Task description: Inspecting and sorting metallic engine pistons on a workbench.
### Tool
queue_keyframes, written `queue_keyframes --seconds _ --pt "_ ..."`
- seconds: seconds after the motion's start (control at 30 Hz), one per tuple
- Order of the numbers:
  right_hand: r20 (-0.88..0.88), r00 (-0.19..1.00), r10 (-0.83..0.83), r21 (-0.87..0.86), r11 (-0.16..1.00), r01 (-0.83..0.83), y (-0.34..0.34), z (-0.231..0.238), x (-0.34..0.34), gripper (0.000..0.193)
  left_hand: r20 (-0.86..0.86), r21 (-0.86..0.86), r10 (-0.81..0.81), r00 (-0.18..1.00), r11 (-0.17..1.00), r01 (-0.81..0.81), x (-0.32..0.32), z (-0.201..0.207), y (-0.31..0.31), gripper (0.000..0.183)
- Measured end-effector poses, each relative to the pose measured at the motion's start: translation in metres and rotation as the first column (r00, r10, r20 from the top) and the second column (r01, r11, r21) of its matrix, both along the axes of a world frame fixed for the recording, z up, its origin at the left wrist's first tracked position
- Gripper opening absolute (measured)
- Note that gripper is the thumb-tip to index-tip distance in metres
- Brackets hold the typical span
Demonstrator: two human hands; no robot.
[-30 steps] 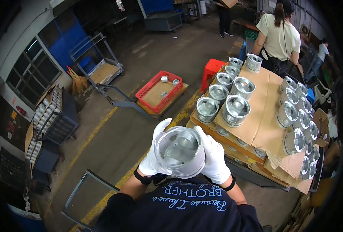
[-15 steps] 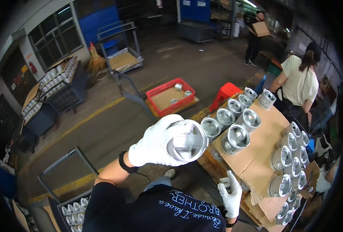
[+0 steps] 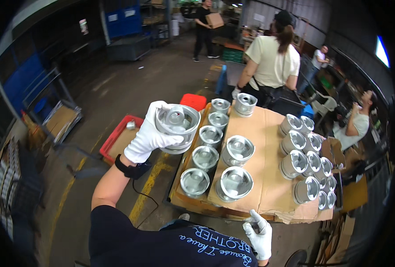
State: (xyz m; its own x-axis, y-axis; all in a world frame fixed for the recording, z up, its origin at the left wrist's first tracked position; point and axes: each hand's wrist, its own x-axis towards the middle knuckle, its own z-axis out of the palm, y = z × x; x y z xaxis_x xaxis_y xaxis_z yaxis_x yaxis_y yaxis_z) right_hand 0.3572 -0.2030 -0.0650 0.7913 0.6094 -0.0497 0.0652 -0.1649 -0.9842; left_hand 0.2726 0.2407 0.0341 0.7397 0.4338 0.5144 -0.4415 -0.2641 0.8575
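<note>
My left hand (image 3: 143,139), in a white glove, grips a silver metal piston (image 3: 178,127) and holds it up in the air, left of the table. Its hollow end faces upward towards me. Below, near the front edge of the cardboard-covered table, my gloved right hand (image 3: 259,235) hangs with nothing in it, its fingers loosely bent and apart. Closest to that hand on the table is a standing piston (image 3: 234,183). More pistons stand in a row at the table's left side, and a cluster of several pistons (image 3: 294,163) is on the right.
Brown cardboard (image 3: 268,178) covers the table. A red crate (image 3: 103,149) and a red stool (image 3: 193,101) are to the left. Beyond the table a person in a light shirt (image 3: 273,62) has their back turned; another carries a carton (image 3: 215,20). A third sits at right (image 3: 357,124).
The view has swung right, bringing the table to the middle. My left hand still holds the piston, now tilted differently. The person with the carton is still in the background.
</note>
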Motion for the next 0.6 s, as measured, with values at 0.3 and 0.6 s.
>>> queue_keyframes --seconds 0.3,0.6 --pt "0.048 0.938 -0.344 -0.286 0.895 0.343 0.034 0.053 -0.060 0.043 0.014 -0.193 -0.253 0.967 0.948 0.251 0.184 -0.035 0.036 0.076" --pt "-0.012 0.816 -0.578 -0.379 0.758 0.531 0.046 0.058 -0.083 0.043 -0.086 -0.036 -0.321 0.943 0.947 0.319 0.279 -0.097 -0.006 0.080"
